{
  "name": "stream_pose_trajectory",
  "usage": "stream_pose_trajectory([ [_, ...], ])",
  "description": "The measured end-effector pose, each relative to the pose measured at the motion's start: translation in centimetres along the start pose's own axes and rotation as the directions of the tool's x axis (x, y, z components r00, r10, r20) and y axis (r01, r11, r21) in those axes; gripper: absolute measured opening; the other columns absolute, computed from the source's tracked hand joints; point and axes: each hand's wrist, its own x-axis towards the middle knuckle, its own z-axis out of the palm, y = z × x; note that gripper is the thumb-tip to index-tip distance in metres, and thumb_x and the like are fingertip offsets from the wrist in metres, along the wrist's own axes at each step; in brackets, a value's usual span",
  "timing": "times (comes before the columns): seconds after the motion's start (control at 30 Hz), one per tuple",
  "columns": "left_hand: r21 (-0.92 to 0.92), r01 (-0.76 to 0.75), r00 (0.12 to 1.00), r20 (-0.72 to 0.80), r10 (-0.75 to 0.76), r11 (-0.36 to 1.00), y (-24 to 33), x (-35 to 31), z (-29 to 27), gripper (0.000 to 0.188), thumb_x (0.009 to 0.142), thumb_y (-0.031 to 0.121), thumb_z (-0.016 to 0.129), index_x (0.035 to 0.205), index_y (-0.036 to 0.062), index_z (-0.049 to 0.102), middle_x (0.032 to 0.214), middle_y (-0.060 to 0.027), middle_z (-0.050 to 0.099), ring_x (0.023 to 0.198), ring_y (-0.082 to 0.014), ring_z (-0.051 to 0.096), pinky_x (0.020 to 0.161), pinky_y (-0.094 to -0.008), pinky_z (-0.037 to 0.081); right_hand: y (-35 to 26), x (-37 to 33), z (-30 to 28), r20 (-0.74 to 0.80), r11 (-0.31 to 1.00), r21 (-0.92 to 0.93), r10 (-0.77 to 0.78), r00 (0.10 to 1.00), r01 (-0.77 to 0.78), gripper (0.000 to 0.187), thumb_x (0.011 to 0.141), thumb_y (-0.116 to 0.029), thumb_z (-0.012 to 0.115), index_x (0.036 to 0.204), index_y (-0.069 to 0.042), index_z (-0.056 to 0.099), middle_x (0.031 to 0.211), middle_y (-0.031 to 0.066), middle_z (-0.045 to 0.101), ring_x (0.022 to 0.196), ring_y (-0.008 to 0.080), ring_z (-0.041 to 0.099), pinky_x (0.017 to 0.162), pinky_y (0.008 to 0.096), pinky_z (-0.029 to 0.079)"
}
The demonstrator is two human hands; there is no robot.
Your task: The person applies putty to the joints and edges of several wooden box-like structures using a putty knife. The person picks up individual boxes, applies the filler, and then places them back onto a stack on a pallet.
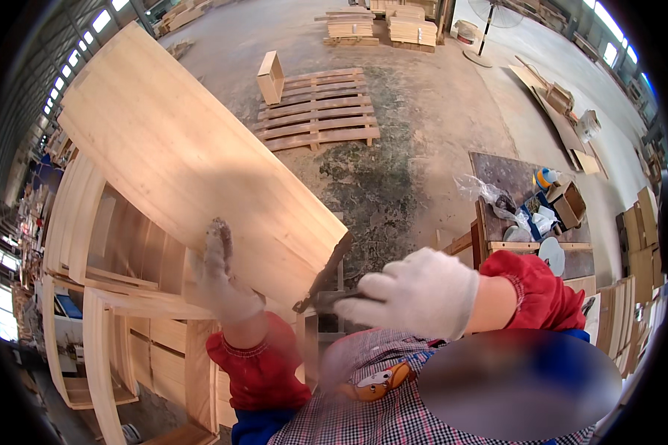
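A long pale wooden panel (pixel 178 163) slants from the upper left down to the middle, with a dark, uneven near end. My left hand (pixel 230 285), in a white glove with darkened fingertips, is slightly blurred. Its fingers stretch upward against the panel's face near the lower edge. At the near end, my right hand (pixel 423 293), also gloved, has its fingers closed on a dark, narrow tool (pixel 338 299). That tool reaches toward the panel's dark end; its exact kind is not clear.
Wooden frames (pixel 111 297) stand under and beside the panel at left. A slatted pallet (pixel 319 111) with a small wooden box (pixel 271 77) lies ahead. At right is a worktable (pixel 505 167) with plastic bags and a cardboard box (pixel 568 204). Farther off stands a fan (pixel 486 30).
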Motion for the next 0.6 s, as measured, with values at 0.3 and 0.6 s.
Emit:
stream_pose_trajectory([
  [0.3, 0.363, -0.428, 0.892, 0.319, 0.321, 0.828, -2.1, -0.1, -2.9, 0.055, 0.090, 0.012, 0.061, 0.137, -0.0039, 0.037, 0.139, -0.0199, 0.044, 0.127, -0.0306, 0.046, 0.106, -0.0416, 0.040, 4.1, -2.3, -0.9, 0.031, 0.943, -0.179, 0.291, 0.956, -0.281, 0.039, 0.079, -0.015, 0.058, 0.117, -0.015, 0.053, 0.089, 0.0070, 0.059, 0.078, 0.0260, 0.065, 0.060, 0.0355, 0.053],
  [0.6, 0.071, 0.189, 0.982, 0.011, -0.190, 0.979, 0.6, -0.5, -1.1, 0.043, 0.087, 0.004, 0.053, 0.127, -0.0094, 0.046, 0.127, -0.0219, 0.051, 0.113, -0.0316, 0.055, 0.099, -0.0395, 0.045, 5.3, -4.0, 1.8, -0.338, 0.882, 0.332, 0.442, 0.831, -0.334, 0.042, 0.079, -0.006, 0.056, 0.121, -0.011, 0.058, 0.090, 0.0129, 0.060, 0.078, 0.0335, 0.061, 0.068, 0.0390, 0.051],
])
